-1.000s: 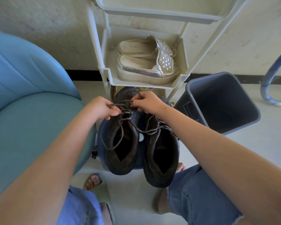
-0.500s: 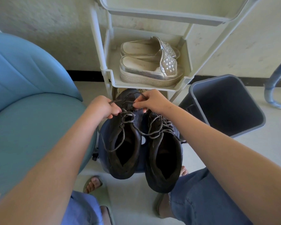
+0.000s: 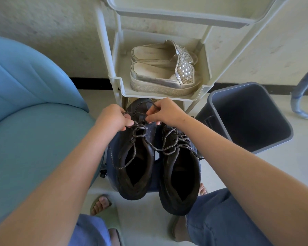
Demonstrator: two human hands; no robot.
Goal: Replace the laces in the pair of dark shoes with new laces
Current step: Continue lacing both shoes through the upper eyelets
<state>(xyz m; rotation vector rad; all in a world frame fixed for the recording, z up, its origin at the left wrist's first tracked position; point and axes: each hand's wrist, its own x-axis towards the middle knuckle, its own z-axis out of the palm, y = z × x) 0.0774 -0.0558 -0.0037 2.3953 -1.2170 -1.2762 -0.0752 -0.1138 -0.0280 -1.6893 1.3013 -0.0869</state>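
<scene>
1. Left hand (image 3: 114,118): fingers curled, pinching the old lace (image 3: 140,129) over the toe end of the left dark shoe (image 3: 132,167), towards the far edge of the blue stool (image 3: 154,185).
2. Right hand (image 3: 165,112): pinches the same lace. The hands have drawn slightly apart, tensioning one strand.
3. Right dark shoe (image 3: 182,176): fully laced, heel overhanging the near edge.
4. Assessment: unlacing is in progress; no new laces visible.

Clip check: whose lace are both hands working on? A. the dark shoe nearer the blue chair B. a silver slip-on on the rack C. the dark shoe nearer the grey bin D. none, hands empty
A: the left hand and right hand both pinch the grey speckled lace over the front of the dark brown shoe beside the blue padded chair.
</scene>
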